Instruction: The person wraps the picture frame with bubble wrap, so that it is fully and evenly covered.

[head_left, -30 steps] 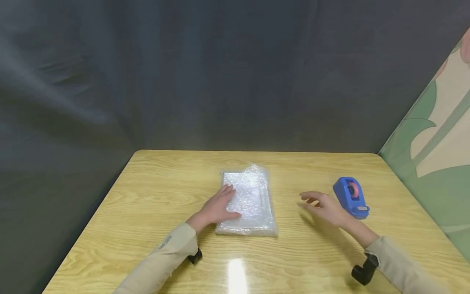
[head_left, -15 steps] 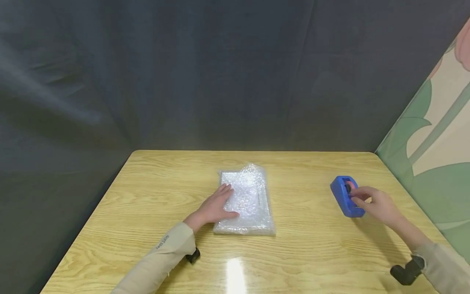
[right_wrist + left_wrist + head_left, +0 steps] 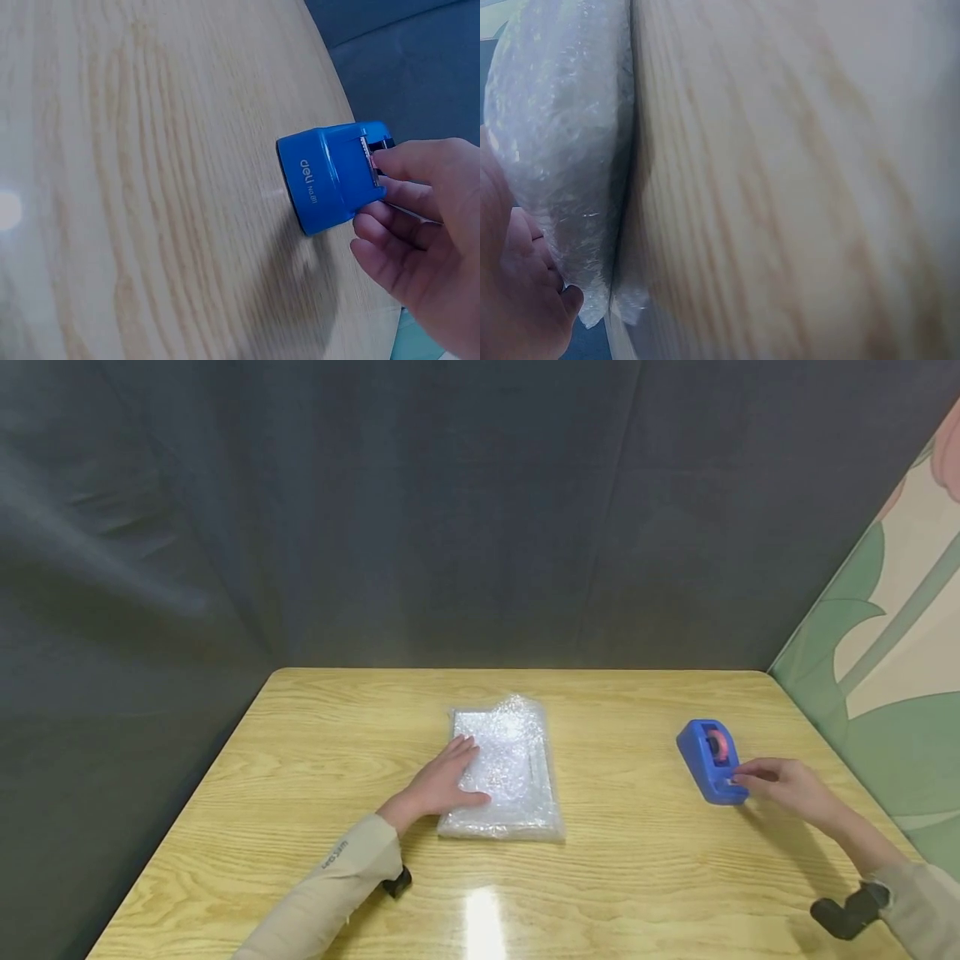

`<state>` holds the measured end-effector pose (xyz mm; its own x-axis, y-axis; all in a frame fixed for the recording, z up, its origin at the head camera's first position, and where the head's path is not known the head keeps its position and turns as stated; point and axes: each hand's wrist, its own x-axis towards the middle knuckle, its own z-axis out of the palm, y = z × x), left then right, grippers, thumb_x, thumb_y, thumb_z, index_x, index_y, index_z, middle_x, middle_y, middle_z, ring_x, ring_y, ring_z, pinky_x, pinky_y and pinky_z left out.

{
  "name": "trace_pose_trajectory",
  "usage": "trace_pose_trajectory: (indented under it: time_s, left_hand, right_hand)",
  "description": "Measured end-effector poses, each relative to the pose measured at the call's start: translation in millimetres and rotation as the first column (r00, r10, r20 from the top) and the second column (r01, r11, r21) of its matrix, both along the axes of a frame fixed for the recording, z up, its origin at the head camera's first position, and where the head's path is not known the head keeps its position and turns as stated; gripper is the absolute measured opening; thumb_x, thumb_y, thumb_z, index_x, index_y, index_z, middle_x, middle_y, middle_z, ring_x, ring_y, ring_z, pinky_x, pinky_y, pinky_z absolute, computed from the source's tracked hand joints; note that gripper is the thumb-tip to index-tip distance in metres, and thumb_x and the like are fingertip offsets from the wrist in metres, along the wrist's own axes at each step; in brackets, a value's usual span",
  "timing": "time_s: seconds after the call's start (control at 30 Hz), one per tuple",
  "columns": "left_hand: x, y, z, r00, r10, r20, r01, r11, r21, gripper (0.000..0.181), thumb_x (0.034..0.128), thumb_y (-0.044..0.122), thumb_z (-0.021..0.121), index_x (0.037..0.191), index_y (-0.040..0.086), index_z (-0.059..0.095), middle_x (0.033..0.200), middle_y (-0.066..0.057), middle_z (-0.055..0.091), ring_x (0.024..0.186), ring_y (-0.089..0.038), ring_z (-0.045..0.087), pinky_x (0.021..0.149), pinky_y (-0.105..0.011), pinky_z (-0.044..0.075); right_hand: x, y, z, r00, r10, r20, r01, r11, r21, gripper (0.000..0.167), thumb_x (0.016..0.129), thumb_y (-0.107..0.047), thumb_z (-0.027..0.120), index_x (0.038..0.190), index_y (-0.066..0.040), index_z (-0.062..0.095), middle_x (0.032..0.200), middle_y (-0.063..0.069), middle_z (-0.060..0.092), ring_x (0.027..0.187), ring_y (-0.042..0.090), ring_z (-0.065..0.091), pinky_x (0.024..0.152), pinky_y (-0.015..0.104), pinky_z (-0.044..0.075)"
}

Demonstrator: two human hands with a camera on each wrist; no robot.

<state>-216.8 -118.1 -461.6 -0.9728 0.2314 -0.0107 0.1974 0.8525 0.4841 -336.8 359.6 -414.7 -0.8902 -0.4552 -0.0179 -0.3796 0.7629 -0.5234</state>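
Observation:
In the head view, a flat package in clear bubble wrap [image 3: 516, 768] lies at the middle of the wooden table. My left hand [image 3: 441, 783] rests on its left side, fingers spread and straight. The left wrist view shows the puffy edge of the wrap [image 3: 562, 135] beside that hand. Over on the right stands a blue tape dispenser [image 3: 699, 766] holding a pink-cored tape roll [image 3: 719, 745]. At its cutter end, my right hand [image 3: 789, 789] pinches the tape end between thumb and fingers. The right wrist view has the thumb at the toothed cutter [image 3: 367, 154]; the tape itself barely shows.
The wooden table [image 3: 615, 877] ends at a dark curtain [image 3: 480, 527] behind and on the left. A panel with a leaf and flower print [image 3: 892, 693] borders the right side. Black wrist cameras hang under both sleeves.
My right hand has moved right from beside the package to the dispenser, first over the tape roll, then to the cutter end. My left hand stays on the package.

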Motion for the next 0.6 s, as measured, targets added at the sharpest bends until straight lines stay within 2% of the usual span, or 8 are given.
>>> trace_pose_trajectory:
  time_s: [0.27, 0.4, 0.5, 0.6]
  left_hand:
    - [0.5, 0.3, -0.2, 1.0, 0.008, 0.0, -0.008, 1.0, 0.016, 0.086, 0.0777, 0.047, 0.065, 0.141, 0.001, 0.028, 0.15, -0.012, 0.016, 0.138, -0.024, 0.007, 0.111, -0.039, 0.014]
    - [1.6, 0.8, 0.3, 1.0, 0.013, 0.001, -0.013, 1.0, 0.022, 0.085, 0.0776, 0.046, 0.065, 0.141, 0.002, 0.028, 0.15, -0.011, 0.016, 0.138, -0.023, 0.006, 0.112, -0.039, 0.014]
    - [2.1, 1.1, 1.1, 1.0, 0.016, 0.004, -0.016, 1.0, 0.026, 0.085, 0.0776, 0.046, 0.065, 0.141, 0.002, 0.028, 0.15, -0.011, 0.015, 0.139, -0.022, 0.006, 0.112, -0.038, 0.013]
    - [2.2, 1.2, 1.9, 1.0, 0.013, -0.001, -0.013, 0.999, 0.036, 0.085, 0.0777, 0.044, 0.066, 0.14, 0.001, 0.029, 0.15, -0.013, 0.016, 0.138, -0.024, 0.007, 0.112, -0.04, 0.014]
  right_hand:
    - [-5.7, -0.3, -0.4, 0.994, -0.008, 0.108, 0.01, 1.0, -0.015, 0.035, 0.089, -0.024, 0.056, 0.1, 0.008, 0.062, 0.091, 0.013, 0.066, 0.076, 0.009, 0.054, 0.062, 0.028, 0.047]
    - [-6.9, 0.5, 0.0, 0.991, -0.017, 0.133, 0.02, 1.0, -0.023, 0.034, 0.089, -0.024, 0.057, 0.098, 0.008, 0.063, 0.09, 0.012, 0.066, 0.077, 0.012, 0.055, 0.062, 0.029, 0.046]
    - [-5.8, 0.2, -0.2, 0.994, -0.028, 0.102, 0.031, 0.999, -0.025, 0.033, 0.087, -0.024, 0.06, 0.096, 0.007, 0.063, 0.088, 0.011, 0.066, 0.075, 0.009, 0.054, 0.061, 0.028, 0.046]
    - [-4.3, -0.7, -2.1, 1.0, -0.006, -0.021, 0.005, 0.999, -0.049, 0.021, 0.084, -0.018, 0.064, 0.088, 0.003, 0.066, 0.083, 0.008, 0.066, 0.07, 0.002, 0.053, 0.057, 0.024, 0.046]
